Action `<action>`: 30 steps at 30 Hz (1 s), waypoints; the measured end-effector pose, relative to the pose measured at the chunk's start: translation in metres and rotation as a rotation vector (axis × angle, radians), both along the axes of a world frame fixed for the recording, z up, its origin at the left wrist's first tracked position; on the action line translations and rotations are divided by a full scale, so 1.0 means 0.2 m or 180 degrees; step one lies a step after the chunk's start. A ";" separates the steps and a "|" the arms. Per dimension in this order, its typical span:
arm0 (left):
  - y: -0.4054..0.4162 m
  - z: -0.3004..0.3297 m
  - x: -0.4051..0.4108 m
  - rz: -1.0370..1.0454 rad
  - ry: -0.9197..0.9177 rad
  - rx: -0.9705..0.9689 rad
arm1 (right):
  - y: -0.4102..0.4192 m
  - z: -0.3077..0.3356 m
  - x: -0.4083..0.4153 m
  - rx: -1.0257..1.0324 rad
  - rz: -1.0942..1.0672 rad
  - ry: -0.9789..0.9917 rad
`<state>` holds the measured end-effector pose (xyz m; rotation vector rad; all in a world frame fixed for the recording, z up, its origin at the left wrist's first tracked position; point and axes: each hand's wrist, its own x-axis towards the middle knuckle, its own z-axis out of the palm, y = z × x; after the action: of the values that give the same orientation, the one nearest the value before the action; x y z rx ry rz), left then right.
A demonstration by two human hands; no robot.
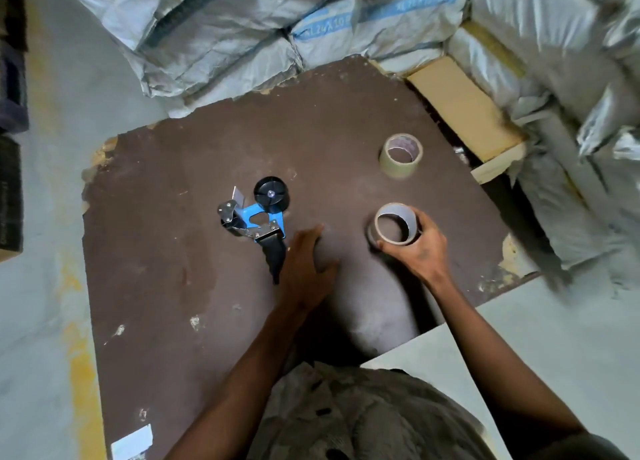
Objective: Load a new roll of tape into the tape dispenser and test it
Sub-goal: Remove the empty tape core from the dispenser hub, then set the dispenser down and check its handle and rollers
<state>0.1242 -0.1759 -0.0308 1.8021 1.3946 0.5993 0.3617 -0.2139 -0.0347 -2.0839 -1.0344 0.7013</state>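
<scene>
Right hand (420, 248) has its fingers (388, 245) curled round a brown tape roll (394, 223), thumb on the far rim, roll sitting flat on the dark tabletop (166, 279) w/ the core hole facing up. Left hand (304, 262) lies beside the tape dispenser (258, 219), fingers pointing away from the person and fairly straight, right up against the black handle (can't tell if they're actually wrapped on it, looks more like just touching). The dispenser lies on its side just past the left fingertips: blue frame, black hub wheel at the far end, metal cutter bits to the left. Second tape roll (401, 154), paler, sits beyond the right fingers, well apart from them. Behind the tabletop are stacked grey sacks (242, 37) and a tan board (460, 109).
</scene>
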 end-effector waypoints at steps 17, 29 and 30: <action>-0.16 -0.16 0.50 -0.0563 0.0310 -0.0247 | -0.44 -0.05 0.46 -0.0292 -0.0726 0.0035; -0.11 -0.12 0.50 -0.0539 0.0201 0.0131 | -0.39 0.03 0.41 -0.0209 -0.0893 -0.0174; -0.11 -0.11 0.49 -0.0510 0.0212 0.0158 | -0.37 0.05 0.40 -0.0109 -0.0852 -0.0228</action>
<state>0.2221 -0.1977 -0.0527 1.9676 1.2733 0.4976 0.4412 -0.2879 -0.0248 -2.2370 -0.7651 0.5159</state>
